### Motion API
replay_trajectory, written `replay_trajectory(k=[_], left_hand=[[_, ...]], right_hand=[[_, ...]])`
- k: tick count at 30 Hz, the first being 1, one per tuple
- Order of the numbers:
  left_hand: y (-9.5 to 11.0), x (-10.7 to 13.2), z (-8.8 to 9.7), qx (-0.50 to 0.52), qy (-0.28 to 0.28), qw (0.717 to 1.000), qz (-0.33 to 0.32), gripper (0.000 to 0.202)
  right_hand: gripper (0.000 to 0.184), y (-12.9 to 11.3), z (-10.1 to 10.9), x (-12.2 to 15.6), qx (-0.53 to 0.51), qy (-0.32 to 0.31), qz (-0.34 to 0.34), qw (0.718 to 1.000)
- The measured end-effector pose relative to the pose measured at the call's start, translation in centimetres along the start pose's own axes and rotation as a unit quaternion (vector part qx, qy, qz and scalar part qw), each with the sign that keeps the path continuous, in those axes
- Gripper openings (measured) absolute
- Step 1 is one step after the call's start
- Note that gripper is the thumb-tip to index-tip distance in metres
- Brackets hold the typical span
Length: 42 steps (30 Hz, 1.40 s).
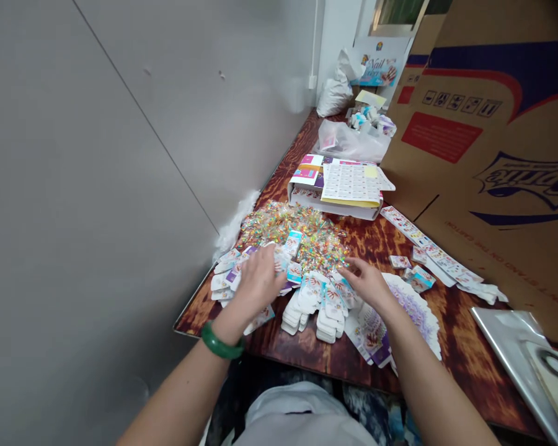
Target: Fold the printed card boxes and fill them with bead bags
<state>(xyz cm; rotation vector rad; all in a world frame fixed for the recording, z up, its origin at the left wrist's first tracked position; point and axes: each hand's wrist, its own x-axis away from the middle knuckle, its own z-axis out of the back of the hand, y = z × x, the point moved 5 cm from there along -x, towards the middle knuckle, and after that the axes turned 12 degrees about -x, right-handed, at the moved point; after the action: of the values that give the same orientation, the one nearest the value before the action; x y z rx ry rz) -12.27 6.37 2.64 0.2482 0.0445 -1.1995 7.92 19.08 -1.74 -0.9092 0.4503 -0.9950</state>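
Observation:
My left hand (pixel 257 275), a green bangle at its wrist, curls round a small white and blue printed box (pixel 281 258). Part of that box is hidden behind the fingers. My right hand (pixel 366 280) has its fingertips drawn together at the near right edge of a pile of small clear packets with coloured bits (pixel 318 244). Whatever is between those fingertips is too small to make out. Between the hands lie stacks of flat white boxes (pixel 331 316). Another small blue and white box (pixel 293 241) rests on the pile.
Fanned purple and white cartons (pixel 411 303) lie by my right forearm. Printed sheets (pixel 351 181) top a white box behind the pile. A large cardboard carton (pixel 502 217) borders the right side, a grey wall (pixel 121 186) the left. A plastic-covered item (pixel 521 347) sits at front right.

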Motion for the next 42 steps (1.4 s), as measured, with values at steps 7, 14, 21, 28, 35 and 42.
replay_trajectory(k=[7,14,21,28,35,42], left_hand=[[-3.4,-0.7,0.7,-0.133,-0.008,0.986,0.097,0.063],[0.5,-0.1,0.8,0.007,0.099,0.995,0.000,0.042],[7.2,2.7,-3.5,0.233,-0.023,0.967,-0.095,0.072],[8.8,2.9,-2.1,0.164,-0.003,0.981,-0.100,0.063],[8.5,3.2,-0.9,0.081,0.047,0.982,-0.162,0.051],[8.4,3.1,-2.2,0.069,0.039,0.984,-0.157,0.037]], right_hand=[[0.047,5.8,-2.1,-1.2,0.071,-0.069,-0.126,0.987],[0.025,5.5,-0.5,-1.9,0.024,-0.045,-0.130,0.990],[0.021,-1.0,1.9,1.0,-0.119,-0.019,-0.039,0.992],[0.032,-3.8,0.8,3.5,-0.221,-0.037,-0.037,0.974],[0.030,-2.7,0.1,2.9,-0.216,-0.050,-0.082,0.972],[0.022,-2.8,-0.5,2.4,-0.204,0.011,-0.035,0.978]])
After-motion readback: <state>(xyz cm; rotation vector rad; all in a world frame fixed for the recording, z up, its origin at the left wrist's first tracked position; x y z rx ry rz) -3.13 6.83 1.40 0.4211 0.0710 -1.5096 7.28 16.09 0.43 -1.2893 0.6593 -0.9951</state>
